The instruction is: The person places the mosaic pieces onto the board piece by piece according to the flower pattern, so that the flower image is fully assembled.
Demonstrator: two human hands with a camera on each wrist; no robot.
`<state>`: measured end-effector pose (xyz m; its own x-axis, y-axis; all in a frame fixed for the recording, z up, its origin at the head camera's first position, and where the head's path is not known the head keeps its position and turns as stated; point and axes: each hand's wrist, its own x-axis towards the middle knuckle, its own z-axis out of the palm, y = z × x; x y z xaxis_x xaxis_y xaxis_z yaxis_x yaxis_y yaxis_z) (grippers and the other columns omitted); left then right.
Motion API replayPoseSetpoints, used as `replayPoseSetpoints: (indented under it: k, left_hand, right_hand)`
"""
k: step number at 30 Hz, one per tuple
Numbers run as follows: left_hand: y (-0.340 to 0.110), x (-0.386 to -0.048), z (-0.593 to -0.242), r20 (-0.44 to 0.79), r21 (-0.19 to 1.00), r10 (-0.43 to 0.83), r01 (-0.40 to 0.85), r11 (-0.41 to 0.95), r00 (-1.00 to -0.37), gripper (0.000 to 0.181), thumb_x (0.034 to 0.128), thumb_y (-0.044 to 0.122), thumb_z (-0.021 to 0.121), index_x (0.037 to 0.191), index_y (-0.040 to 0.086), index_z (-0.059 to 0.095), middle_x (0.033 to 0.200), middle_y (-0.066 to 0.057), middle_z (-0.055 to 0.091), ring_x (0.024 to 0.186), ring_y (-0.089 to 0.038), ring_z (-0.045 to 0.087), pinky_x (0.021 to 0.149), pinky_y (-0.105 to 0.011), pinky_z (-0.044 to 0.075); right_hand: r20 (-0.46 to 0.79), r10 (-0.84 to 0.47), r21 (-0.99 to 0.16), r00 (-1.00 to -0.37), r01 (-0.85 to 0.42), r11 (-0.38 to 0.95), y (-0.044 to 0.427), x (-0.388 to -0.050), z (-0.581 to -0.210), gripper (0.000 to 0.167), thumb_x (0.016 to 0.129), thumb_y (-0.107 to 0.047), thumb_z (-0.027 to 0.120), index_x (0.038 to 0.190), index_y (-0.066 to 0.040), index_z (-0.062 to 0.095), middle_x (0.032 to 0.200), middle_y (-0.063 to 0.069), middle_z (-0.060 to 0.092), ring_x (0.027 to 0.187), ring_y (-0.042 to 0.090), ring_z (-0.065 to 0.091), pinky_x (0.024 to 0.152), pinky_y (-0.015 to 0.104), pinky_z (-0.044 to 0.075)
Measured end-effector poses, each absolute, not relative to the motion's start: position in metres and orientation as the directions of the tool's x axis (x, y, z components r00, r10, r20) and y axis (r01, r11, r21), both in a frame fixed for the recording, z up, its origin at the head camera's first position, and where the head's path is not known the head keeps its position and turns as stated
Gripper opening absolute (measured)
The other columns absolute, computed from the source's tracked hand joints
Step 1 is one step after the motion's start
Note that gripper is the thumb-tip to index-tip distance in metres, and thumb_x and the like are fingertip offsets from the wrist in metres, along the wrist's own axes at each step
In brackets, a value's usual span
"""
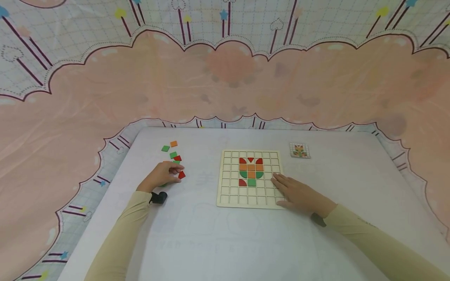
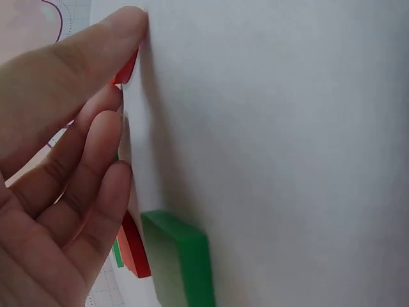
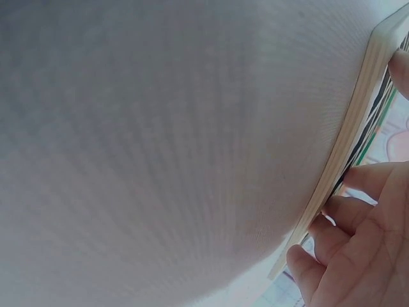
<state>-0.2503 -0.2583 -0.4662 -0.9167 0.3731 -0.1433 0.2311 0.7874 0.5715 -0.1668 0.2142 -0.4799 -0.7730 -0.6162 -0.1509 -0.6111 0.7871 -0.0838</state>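
My left hand (image 1: 159,175) is at the loose tiles on the left and pinches a red tile (image 1: 181,175) between thumb and a bent finger. In the left wrist view, the thumb partly covers that red tile (image 2: 130,69). A green tile (image 2: 192,262) stands out below the fingers there. My right hand (image 1: 299,195) rests with extended fingers on the right edge of the pale wooden grid board (image 1: 228,200). Red, orange and green tiles form a figure on the board, with a red quarter-round tile (image 1: 242,182) and a green square (image 1: 251,182) lowest.
Behind the left hand lie several loose tiles, among them an orange tile (image 1: 174,144) and a green tile (image 1: 165,148). A small pattern card (image 1: 300,150) lies right of the board. The white table (image 1: 197,242) is bordered by patterned cloth (image 1: 246,86).
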Motion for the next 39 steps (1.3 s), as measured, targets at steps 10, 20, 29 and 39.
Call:
replayPoseSetpoints:
  k: [10,20,29,39]
  left_hand:
    - [-0.261,-0.250,-0.468,-0.137,0.585,0.361,0.218,0.781,-0.923,0.033,0.0767,0.008,0.076,0.108,0.001,0.069,0.099,-0.013,0.067,0.092,-0.024,0.060,0.089,-0.043,0.050]
    - [-0.257,-0.249,-0.468,-0.128,0.589,0.336,0.202,0.783,-0.933,0.036,0.0757,0.013,0.078,0.109,0.002,0.069,0.099,-0.011,0.069,0.089,-0.020,0.061,0.086,-0.038,0.051]
    - [-0.243,-0.253,-0.469,-0.067,0.639,0.344,0.225,0.736,-0.937,0.039,0.0762,0.016,0.077,0.111,0.002,0.067,0.099,-0.013,0.071,0.092,-0.023,0.066,0.087,-0.040,0.052]
    - [-0.205,-0.255,-0.467,-0.082,0.687,0.341,0.195,0.700,-0.936,0.039,0.0778,0.018,0.076,0.114,0.005,0.066,0.100,-0.011,0.070,0.092,-0.022,0.065,0.088,-0.037,0.053]
  right_hand:
    - [-0.149,-0.617,-0.092,-0.773,-0.610,0.787,0.214,-0.166,-0.480,0.076,0.093,-0.052,0.047,0.149,-0.007,0.023,0.156,0.014,0.021,0.144,0.030,0.022,0.113,0.044,0.028]
    - [-0.160,-0.612,-0.098,-0.774,-0.605,0.790,0.214,-0.167,-0.483,0.076,0.094,-0.052,0.046,0.150,-0.007,0.021,0.157,0.012,0.019,0.144,0.029,0.020,0.114,0.042,0.027]
    - [-0.162,-0.613,-0.101,-0.773,-0.605,0.790,0.214,-0.167,-0.483,0.076,0.094,-0.052,0.046,0.150,-0.008,0.021,0.157,0.012,0.018,0.145,0.028,0.019,0.114,0.042,0.026]
    - [-0.174,-0.606,-0.108,-0.776,-0.597,0.795,0.213,-0.167,-0.481,0.075,0.094,-0.051,0.046,0.150,-0.008,0.021,0.157,0.012,0.019,0.145,0.028,0.020,0.114,0.043,0.026]
